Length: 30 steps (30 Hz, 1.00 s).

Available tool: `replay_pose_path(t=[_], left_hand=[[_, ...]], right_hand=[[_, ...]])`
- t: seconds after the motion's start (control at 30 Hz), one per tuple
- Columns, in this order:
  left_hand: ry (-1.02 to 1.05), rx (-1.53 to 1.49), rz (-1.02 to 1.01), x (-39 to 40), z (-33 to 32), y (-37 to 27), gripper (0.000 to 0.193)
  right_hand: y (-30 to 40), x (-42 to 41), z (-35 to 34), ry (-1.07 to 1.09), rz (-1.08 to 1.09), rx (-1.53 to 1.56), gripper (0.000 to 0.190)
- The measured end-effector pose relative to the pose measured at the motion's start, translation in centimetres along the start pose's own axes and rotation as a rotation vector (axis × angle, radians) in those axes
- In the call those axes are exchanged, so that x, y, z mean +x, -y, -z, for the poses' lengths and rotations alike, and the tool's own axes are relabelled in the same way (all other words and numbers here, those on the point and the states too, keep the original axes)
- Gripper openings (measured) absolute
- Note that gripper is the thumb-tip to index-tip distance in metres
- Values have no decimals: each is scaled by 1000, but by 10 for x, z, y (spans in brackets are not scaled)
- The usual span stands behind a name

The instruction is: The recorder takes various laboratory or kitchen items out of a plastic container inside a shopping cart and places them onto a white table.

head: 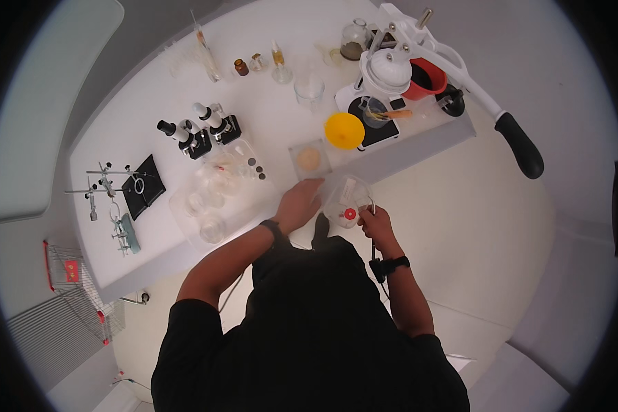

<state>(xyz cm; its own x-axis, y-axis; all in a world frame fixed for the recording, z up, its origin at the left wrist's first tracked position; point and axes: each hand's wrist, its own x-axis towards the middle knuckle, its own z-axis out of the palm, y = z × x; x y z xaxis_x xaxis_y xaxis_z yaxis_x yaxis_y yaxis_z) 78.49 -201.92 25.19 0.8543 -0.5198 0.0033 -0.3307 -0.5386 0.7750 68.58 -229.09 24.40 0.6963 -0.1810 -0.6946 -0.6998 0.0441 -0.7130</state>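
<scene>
At the front edge of the white table, my left hand reaches towards a clear plastic container with a red round part. Whether its fingers touch the container, I cannot tell. My right hand is closed on a thin metal rod or handle at the container's right side. Just beyond my left hand lies a flat transparent square with a round beige piece on it. A yellow bowl stands farther back to the right.
Two microscopes and a clear tray of glassware are at the left, beyond them clamp stands. A white lever press with a long black handle, a red container, bottles and a glass beaker stand farther back.
</scene>
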Motion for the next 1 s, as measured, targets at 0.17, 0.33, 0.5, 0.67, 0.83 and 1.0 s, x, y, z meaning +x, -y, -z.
replay_pose_path(t=[0.17, 0.33, 0.5, 0.67, 0.83, 1.0], left_hand=[[19, -261, 173, 58, -22, 25, 63], [86, -288, 180, 90, -53, 34, 76], [3, -166, 74, 99, -64, 34, 67], [65, -151, 250, 120, -48, -3, 64], [-21, -64, 287, 132, -43, 20, 57], [-199, -35, 172, 143, -43, 42, 53]], right_hand=[[-14, 8, -2, 19, -42, 66, 22], [-20, 14, -4, 5, -87, 52, 22], [-19, 19, -6, -1, -97, 45, 17], [-26, 26, 3, -4, -112, 18, 18], [-17, 37, 0, 14, -101, -38, 17], [-13, 44, -3, 10, -100, -19, 17]])
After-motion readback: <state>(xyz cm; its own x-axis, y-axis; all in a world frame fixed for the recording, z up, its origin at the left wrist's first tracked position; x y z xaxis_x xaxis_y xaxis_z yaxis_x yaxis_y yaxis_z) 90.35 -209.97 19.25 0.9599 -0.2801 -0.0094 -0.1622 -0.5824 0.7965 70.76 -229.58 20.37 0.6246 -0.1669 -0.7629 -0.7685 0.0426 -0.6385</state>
